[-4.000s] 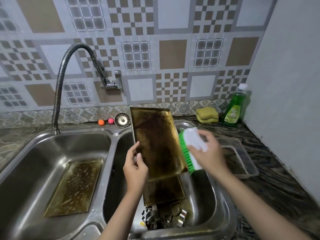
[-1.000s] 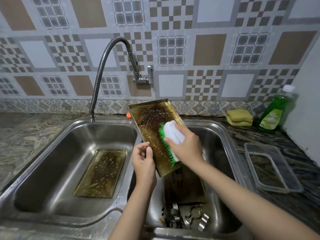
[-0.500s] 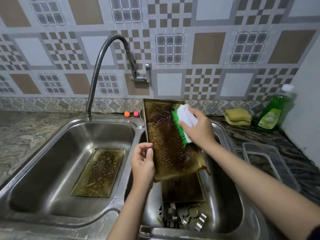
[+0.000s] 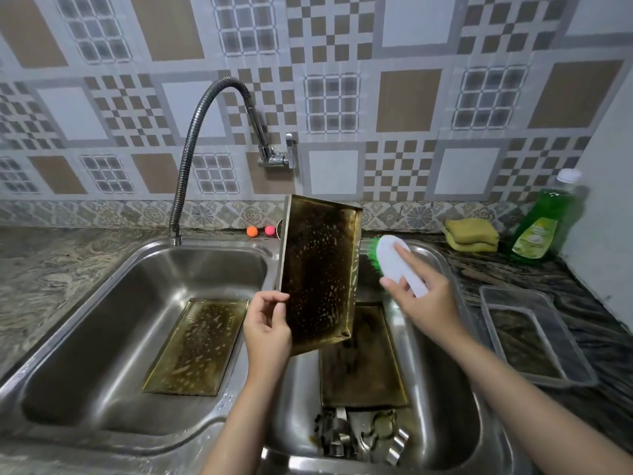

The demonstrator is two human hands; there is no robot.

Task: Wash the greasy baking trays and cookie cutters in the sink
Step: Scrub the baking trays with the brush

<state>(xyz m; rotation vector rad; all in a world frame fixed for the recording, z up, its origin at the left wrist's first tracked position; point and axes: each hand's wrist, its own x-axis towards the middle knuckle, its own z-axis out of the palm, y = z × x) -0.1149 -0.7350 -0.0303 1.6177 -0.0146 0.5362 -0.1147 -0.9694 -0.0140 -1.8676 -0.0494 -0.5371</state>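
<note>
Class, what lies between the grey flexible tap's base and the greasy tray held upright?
In the head view: two small balls, orange and pink, on the sink's back ledge.

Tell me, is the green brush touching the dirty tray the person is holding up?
Apart. The head view shows steel sink between the brush bristles and the held tray edge.

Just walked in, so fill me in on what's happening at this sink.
A person is washing greasy bakeware. The left hand holds a speckled, grimy baking tray upright over the right basin, while the right hand grips a white scrub brush with green bristles just beside the tray, not touching it. A second tray and cookie cutters lie in that basin; a third tray lies in the left basin.
</note>
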